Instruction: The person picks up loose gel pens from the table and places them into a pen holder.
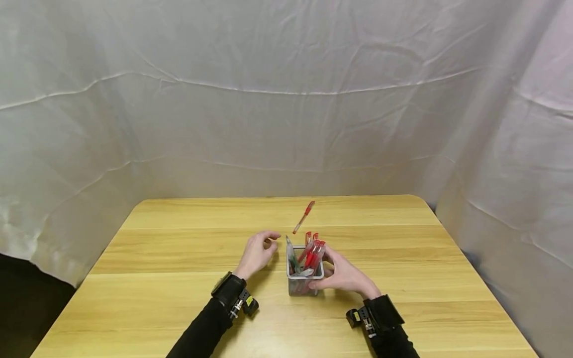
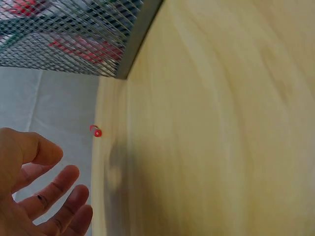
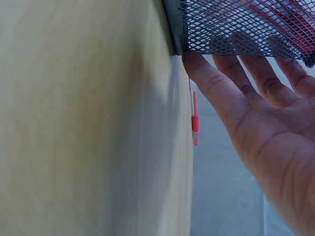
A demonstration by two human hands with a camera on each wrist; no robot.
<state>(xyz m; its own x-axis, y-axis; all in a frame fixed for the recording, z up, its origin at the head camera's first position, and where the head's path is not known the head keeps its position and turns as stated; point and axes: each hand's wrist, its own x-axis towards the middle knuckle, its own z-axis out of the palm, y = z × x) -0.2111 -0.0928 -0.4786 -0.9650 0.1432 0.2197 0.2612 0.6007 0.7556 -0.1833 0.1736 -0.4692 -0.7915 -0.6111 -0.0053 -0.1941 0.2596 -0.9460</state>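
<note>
A mesh pen holder [image 1: 297,287] stands upright on the table, filled with several pens. Red-capped pens [image 1: 310,259] lean to its right side, and a green-tinted one [image 1: 292,259] with its tip up leans to the left. My right hand [image 1: 346,274] grips the holder from the right; in the right wrist view the thumb touches a lower corner of the mesh [image 3: 226,29], with the other fingers behind it. To the holder's left, my left hand [image 1: 258,254] hovers with loosely bent fingers and holds nothing. Beyond the holder lies a single red pen [image 1: 306,214].
The wooden table [image 1: 179,298] has rounded far corners. Pale cloth [image 1: 286,129] hangs behind it and along both sides. Each wrist wears a strapped camera, the left one [image 1: 249,304] and the right one [image 1: 353,318] both close above the tabletop.
</note>
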